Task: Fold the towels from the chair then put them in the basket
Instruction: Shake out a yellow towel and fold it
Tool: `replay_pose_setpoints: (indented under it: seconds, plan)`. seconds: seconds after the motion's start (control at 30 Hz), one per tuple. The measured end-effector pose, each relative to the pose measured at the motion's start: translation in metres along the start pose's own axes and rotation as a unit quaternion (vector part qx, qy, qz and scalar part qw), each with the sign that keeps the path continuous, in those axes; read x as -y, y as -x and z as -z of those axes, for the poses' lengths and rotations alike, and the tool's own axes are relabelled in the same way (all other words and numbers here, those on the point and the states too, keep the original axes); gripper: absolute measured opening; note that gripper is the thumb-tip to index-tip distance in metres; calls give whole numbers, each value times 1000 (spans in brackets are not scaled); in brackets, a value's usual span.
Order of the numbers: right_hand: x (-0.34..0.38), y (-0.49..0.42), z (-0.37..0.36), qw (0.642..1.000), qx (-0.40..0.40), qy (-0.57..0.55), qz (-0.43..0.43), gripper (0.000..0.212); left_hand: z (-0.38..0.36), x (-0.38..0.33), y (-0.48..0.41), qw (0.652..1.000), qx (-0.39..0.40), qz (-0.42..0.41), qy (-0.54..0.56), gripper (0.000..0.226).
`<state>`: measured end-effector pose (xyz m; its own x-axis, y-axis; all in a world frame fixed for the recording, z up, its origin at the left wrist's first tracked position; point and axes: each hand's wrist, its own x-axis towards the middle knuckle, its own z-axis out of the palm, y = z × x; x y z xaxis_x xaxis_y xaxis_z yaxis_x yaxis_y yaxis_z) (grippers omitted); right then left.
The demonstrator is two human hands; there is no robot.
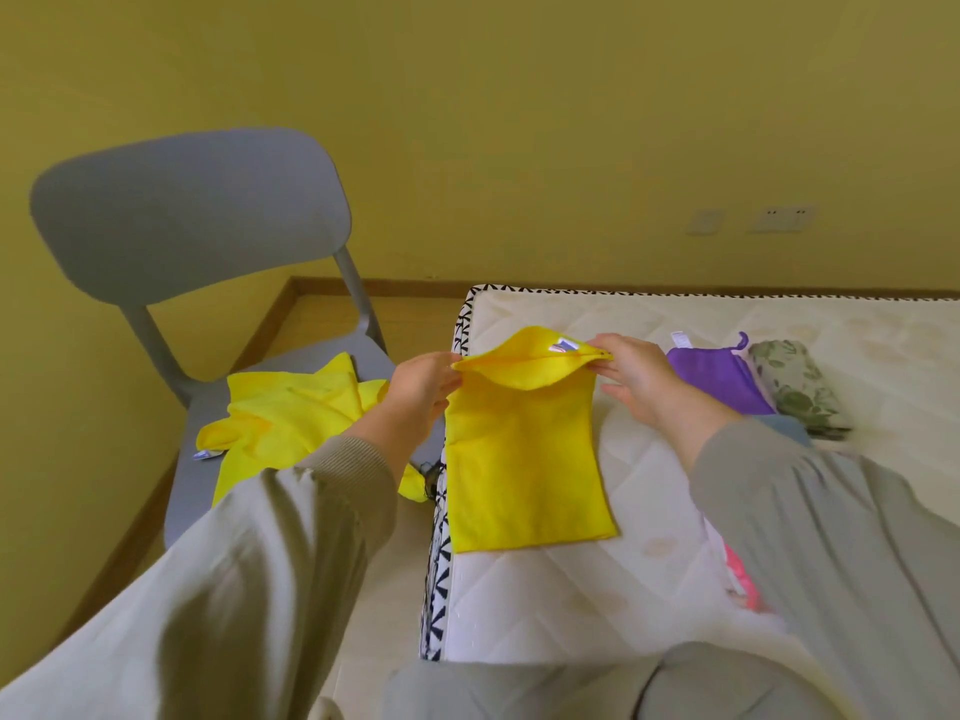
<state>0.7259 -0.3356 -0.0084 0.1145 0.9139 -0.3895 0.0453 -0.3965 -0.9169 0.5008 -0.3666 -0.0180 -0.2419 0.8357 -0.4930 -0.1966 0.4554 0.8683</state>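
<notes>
A yellow towel (524, 459), doubled lengthwise, hangs from its far edge with its near end lying on the white mattress (571, 605). My left hand (423, 387) pinches its far left corner. My right hand (631, 374) pinches the far right corner, beside a small label. More yellow towels (288, 413) lie crumpled on the seat of the grey chair (192, 215) to the left. No basket is in view.
A folded purple towel (719, 379) and a rolled leaf-patterned cloth (795, 381) lie on the mattress past my right hand. Something pink (743, 579) peeks out under my right sleeve. A yellow wall stands behind; wooden floor shows around the chair.
</notes>
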Motion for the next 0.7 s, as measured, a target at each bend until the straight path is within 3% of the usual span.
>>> replay_pose_setpoints:
  seconds: [0.07, 0.2, 0.33, 0.5, 0.6, 0.7]
  plan:
    - [-14, 0, 0, 999, -9, -38, -30, 21, 6, 17, 1, 999, -34, 18, 8, 19]
    - [-60, 12, 2, 991, -44, -94, -80, 13, 19, 67, 11, 996, -52, 57, 35, 3]
    - [-98, 33, 8, 972, -68, -177, -138, 16, 27, 97, 21, 996, -24, 70, 49, 14]
    - [-133, 37, 15, 985, -78, -10, -155, 32, 31, 121, 35, 995, 0, 47, -85, 19]
    - [-134, 31, 14, 980, -81, 109, -144, 20, 32, 129, 38, 993, -10, 20, -116, 18]
    - [-136, 27, 15, 975, -92, 164, -119, 24, 32, 136, 41, 992, -16, -13, -128, 19]
